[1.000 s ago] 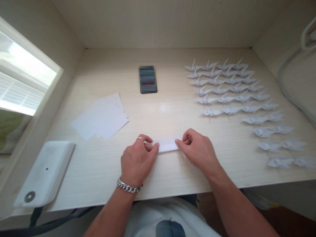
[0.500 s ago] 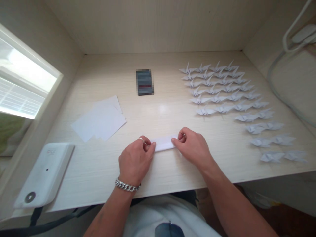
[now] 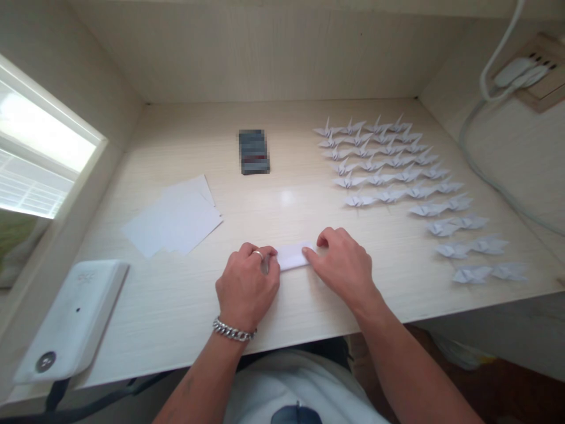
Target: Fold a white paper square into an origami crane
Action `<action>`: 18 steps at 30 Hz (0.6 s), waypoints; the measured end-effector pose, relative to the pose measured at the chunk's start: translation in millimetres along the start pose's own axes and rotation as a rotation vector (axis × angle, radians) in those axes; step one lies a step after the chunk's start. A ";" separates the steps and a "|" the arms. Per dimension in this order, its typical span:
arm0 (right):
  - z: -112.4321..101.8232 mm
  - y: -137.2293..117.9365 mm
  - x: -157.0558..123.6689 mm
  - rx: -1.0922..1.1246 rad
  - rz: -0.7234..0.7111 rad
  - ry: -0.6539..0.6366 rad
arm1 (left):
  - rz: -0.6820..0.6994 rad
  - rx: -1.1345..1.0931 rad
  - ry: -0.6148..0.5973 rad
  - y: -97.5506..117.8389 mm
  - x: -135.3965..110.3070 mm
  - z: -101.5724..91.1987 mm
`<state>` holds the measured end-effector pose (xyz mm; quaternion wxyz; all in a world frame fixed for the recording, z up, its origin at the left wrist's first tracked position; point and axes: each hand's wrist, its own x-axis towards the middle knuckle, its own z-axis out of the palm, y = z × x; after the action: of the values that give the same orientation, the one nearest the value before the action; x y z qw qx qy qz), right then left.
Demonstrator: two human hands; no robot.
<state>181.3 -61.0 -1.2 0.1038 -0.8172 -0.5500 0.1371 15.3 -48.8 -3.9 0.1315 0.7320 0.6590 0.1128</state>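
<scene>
A small folded strip of white paper [image 3: 292,256] lies on the pale wooden desk [image 3: 291,200] near its front edge. My left hand [image 3: 247,287], with a ring and a chain bracelet, presses its curled fingers down on the strip's left end. My right hand [image 3: 342,266] presses on the right end with thumb and fingertips. Only the short middle of the strip shows between the two hands.
A loose pile of white paper sheets [image 3: 174,218] lies to the left. Rows of several folded paper cranes [image 3: 397,176] cover the right side. A dark phone [image 3: 253,151] sits at the back. A white device [image 3: 70,318] rests at the front left; cables [image 3: 485,171] run along the right wall.
Both hands have closed in along the strip, so less paper shows between them. The view has tilted slightly upward and to the right.
</scene>
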 end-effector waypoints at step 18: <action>35.8 -2.2 -45.0 -0.066 -0.648 0.259 | 0.038 0.001 0.008 -3.0 -2.3 1.8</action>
<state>151.2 -101.2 -29.2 0.1847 -0.6136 -0.7673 -0.0256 12.9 -50.9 -6.6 0.1266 0.7440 0.6454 0.1179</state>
